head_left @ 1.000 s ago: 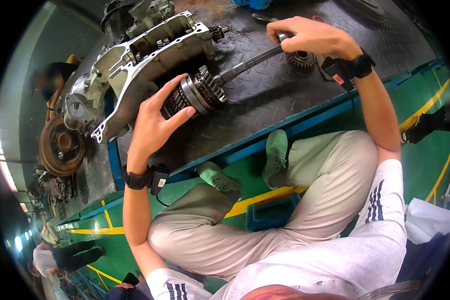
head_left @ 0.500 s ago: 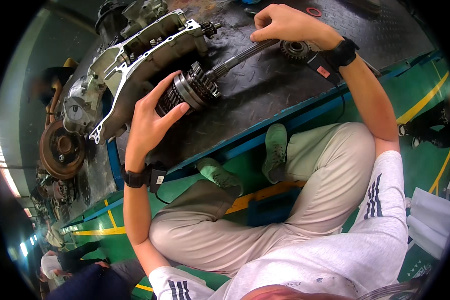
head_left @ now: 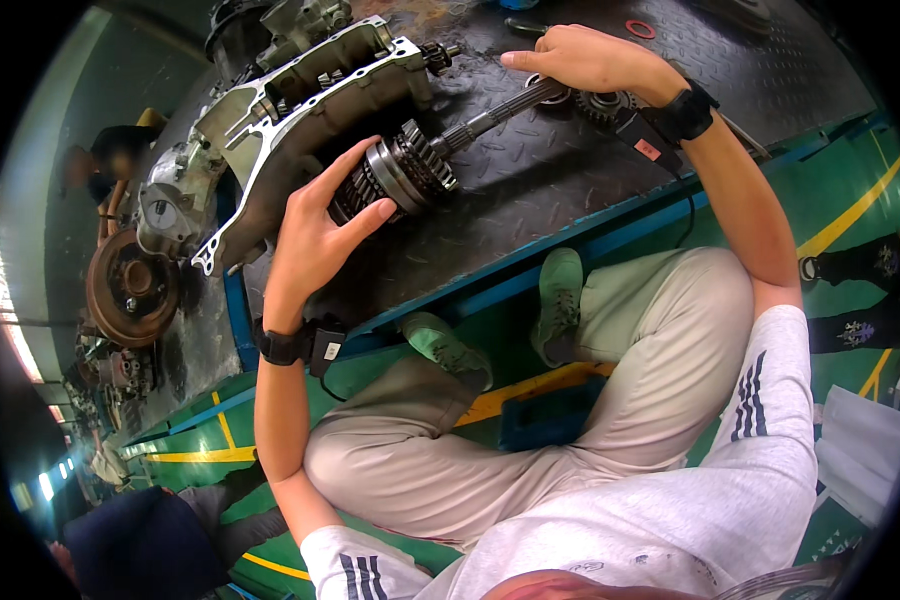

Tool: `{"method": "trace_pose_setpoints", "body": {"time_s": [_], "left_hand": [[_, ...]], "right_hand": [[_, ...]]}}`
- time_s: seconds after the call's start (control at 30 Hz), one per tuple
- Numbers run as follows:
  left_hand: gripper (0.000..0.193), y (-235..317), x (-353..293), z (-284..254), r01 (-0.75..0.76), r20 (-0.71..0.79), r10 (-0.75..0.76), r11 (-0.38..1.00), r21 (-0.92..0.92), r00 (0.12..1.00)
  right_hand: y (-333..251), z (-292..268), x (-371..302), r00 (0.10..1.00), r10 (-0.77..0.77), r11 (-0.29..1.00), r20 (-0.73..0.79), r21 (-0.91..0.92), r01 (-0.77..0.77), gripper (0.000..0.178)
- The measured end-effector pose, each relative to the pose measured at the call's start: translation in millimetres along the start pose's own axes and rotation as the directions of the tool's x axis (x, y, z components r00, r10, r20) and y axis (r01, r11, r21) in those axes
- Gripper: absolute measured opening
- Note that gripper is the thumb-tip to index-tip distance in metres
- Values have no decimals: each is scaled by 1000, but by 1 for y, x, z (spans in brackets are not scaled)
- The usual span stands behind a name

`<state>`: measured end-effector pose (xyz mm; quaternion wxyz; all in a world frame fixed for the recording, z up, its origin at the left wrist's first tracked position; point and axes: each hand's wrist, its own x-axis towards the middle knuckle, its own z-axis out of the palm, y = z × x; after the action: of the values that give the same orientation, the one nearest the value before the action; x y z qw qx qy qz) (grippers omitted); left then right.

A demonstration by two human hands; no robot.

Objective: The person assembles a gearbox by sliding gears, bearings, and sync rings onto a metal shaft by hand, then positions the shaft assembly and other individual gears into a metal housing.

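Head view: the person sits cross-legged beside a dark, ribbed metal counter [head_left: 570, 190] and holds a gear shaft [head_left: 440, 150] across it with both hands. The left hand [head_left: 315, 235] is wrapped around the stack of gears [head_left: 395, 175] at the thick end, fingers spread and thumb pressing the outer gear. The right hand [head_left: 580, 60] is closed over the thin splined end, so the shaft lies slantwise between the two, just above or resting on the counter; I cannot tell which. The shaft is out of the open engine case [head_left: 300, 110], which lies just beside the gear stack with its cavity bare and another small gear showing at its far corner. Loose gears [head_left: 605, 100] and a red ring [head_left: 640, 28] lie near the right hand, so by the look of it the parts are not yet all together: the shaft is outside the case and several pieces remain unmounted.
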<state>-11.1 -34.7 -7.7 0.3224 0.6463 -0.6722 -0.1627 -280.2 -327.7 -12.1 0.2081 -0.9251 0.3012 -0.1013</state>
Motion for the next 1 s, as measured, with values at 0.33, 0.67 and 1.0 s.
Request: {"method": "trace_pose_setpoints", "body": {"time_s": [0.33,0.67,1.0], "left_hand": [[70,-4,-2,-2,-37,-7,37,999,23,999],[72,8,-2,-3,-17,17,17,999,42,1000],[73,4,-4,0,-47,-9,48,995,90,999]], "right_hand": [[-60,11,-15,932,-317,931,-178,126,341,55],[-105,36,-39,910,-414,906,-17,89,414,73],[-53,21,-37,885,-464,886,-36,-6,465,65]]}}
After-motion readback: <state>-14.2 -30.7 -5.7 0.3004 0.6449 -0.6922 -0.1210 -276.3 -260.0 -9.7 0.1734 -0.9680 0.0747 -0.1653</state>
